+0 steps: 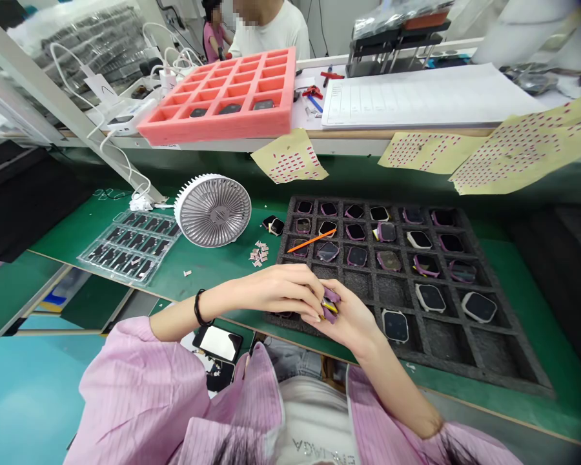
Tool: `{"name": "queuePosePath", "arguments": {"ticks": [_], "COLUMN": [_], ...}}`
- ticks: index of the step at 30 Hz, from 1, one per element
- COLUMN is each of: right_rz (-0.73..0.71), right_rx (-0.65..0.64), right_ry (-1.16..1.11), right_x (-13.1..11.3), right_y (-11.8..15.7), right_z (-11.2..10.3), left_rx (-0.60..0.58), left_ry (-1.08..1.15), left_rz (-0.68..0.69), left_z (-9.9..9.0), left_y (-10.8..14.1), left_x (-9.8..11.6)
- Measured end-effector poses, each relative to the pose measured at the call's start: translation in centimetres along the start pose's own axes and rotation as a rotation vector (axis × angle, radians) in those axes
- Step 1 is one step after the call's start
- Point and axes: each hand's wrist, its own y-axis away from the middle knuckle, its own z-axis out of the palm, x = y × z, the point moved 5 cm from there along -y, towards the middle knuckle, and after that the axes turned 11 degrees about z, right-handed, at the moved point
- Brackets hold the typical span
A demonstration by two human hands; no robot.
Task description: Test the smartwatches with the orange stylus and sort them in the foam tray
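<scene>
A purple smartwatch case (330, 305) with a yellow strip inside is between my hands, over the front of the dark foam tray (423, 323). My right hand (351, 320) cradles it from the right, with the fingers partly hidden. From the left, my left hand (290, 290) closes its fingertips on the case. Smartwatches in purple and pale frames, such as a silver one (396, 325) near my right wrist, lie in many of the tray's compartments. An orange stick (312, 241) rests across the tray beyond my hands.
A white fan (214, 212) stands behind my left forearm, with small metal pieces (258, 254) and two watch bodies (273, 225) beside it. A clear plastic tray of parts (132, 247) lies left. A pink foam tray (227, 97) overhangs the shelf edge. Two people are beyond.
</scene>
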Motion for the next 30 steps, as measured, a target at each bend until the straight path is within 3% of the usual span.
{"name": "queuePosePath", "arguments": {"ticks": [4,11,23,26,28,30], "right_rz": [0.028,0.018,-0.184,-0.132,-0.124,-0.131], "right_rx": [-0.035,-0.016,0.177,0.176,0.192,0.217], "right_ry": [0.014,-0.048,0.016,-0.009,-0.041,-0.066], "right_x": [0.4,0.8,1.4,1.1,0.4,-0.4], "right_y": [0.3,0.2,-0.6,-0.8,-0.6,-0.3], "right_z": [0.3,-0.1,-0.9,-0.6,-0.6,-0.7], "left_rx": [0.067,-0.036,-0.13,0.061,0.233,0.247], "left_ry": [0.033,0.065,0.377,0.338,0.167,-0.078], "left_rz": [-0.041,-0.086,-0.268,-0.414,-0.594,-0.767], "left_z": [0.0,-0.4,0.4,-1.1,-2.4,-2.7], "left_y": [0.0,-0.8,-0.2,2.2,5.4,8.9], "left_x": [-0.1,0.2,-3.8,-5.4,-6.8,-7.7]}}
